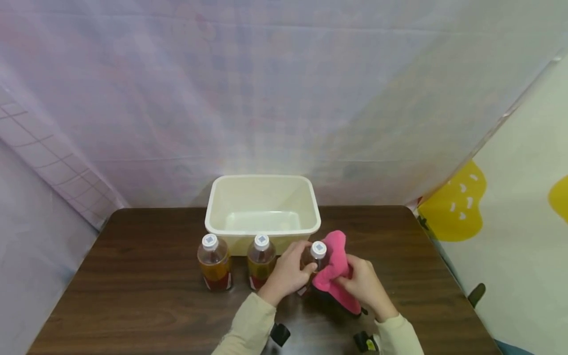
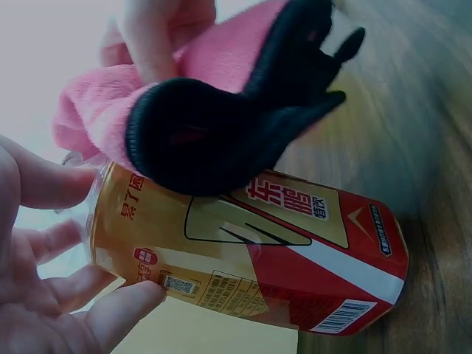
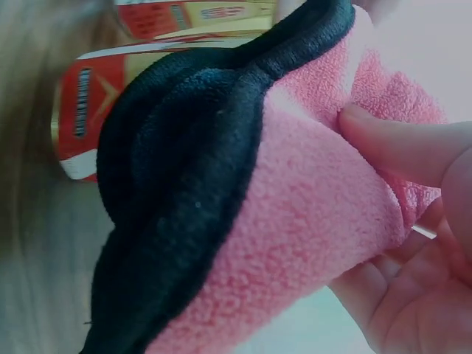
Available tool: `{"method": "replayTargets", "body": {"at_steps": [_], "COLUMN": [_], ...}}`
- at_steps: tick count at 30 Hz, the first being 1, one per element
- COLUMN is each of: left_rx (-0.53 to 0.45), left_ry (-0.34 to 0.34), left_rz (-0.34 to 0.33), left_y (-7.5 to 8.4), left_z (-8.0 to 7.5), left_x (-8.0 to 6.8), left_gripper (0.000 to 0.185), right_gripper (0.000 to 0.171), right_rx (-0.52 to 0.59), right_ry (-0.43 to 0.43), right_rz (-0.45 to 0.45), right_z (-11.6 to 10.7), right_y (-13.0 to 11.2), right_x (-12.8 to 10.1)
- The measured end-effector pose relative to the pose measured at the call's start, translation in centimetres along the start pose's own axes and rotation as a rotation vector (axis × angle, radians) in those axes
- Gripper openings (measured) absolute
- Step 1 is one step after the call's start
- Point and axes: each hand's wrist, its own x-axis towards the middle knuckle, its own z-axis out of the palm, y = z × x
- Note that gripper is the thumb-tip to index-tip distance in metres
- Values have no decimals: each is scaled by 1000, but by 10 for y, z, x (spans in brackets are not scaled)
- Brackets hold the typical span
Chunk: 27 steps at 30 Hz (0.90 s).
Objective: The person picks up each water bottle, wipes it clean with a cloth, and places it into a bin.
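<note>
At the right end of a row stands a plastic drink bottle [image 1: 318, 250] with a white cap, gripped around its upper part by my left hand [image 1: 287, 272]. Its gold and red label [image 2: 317, 258] shows large in the left wrist view. Fingers and thumb curl about the shoulder, just above the label. My right hand [image 1: 365, 285] pinches a pink fleecy cloth [image 1: 336, 252] with thumb and fingers. The cloth lies against the bottle's right side and covers part of it. A thick dark edging [image 3: 199, 162] runs along the cloth in the right wrist view.
Two similar bottles, one at the far left [image 1: 215, 268] and one in the middle [image 1: 262, 261], stand upright left of my left hand. Behind them a cream plastic tub [image 1: 239, 245] sits on the dark wooden table [image 1: 133, 276]. A pale curtain [image 1: 266, 98] hangs behind the table.
</note>
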Motion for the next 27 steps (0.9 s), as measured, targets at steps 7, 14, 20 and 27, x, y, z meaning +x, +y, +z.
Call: {"method": "replayTargets", "body": {"at_steps": [7, 14, 20, 27], "left_rx": [5, 1, 23, 30], "left_ry": [7, 11, 16, 8], "left_rz": [11, 19, 11, -2], "left_y": [0, 0, -1, 0], "left_z": [0, 0, 0, 0], "left_x": [0, 0, -1, -1], "left_gripper": [37, 36, 38, 40], "right_gripper": [20, 20, 19, 18], "right_rx": [20, 24, 32, 1], "right_ry": [-16, -15, -42, -18], "right_rz": [-3, -6, 24, 38], "right_z": [-11, -11, -5, 11], "right_y": [-12, -14, -4, 11], "right_x": [4, 8, 5, 0]}}
